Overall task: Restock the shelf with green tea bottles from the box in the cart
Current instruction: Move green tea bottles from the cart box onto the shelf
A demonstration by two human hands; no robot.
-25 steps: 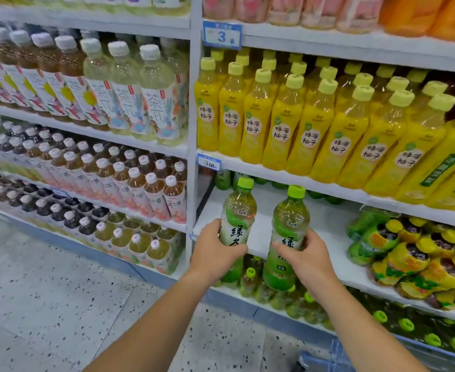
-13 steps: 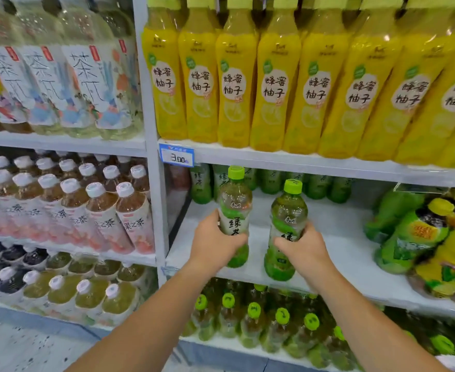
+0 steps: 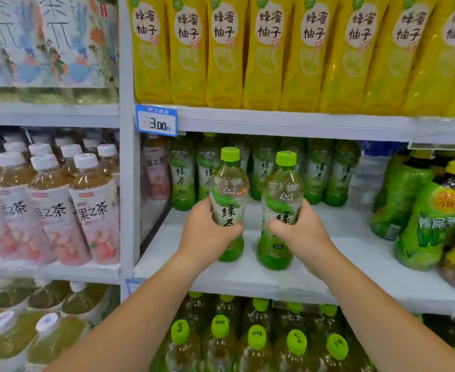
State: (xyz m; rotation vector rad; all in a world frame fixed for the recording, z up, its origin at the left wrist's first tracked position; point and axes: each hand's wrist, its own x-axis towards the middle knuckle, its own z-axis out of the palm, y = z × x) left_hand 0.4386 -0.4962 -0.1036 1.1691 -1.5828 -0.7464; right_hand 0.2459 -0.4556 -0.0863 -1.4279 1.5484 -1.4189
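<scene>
At the shelf [image 3: 349, 226] — left hand [image 3: 207, 234], right hand [image 3: 301, 232] — each round a green tea bottle [image 3: 229, 183]

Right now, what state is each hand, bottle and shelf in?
White shelf board, front part bare.
Left green-capped clear plastic tea bottle, upright, capped, held at shelf front.
Right green-capped clear plastic tea bottle, upright, capped, held at shelf front.
Left hand, grips left bottle's middle.
Right hand, grips right bottle's middle.
Back row of green tea bottles, upright at the rear.
</scene>
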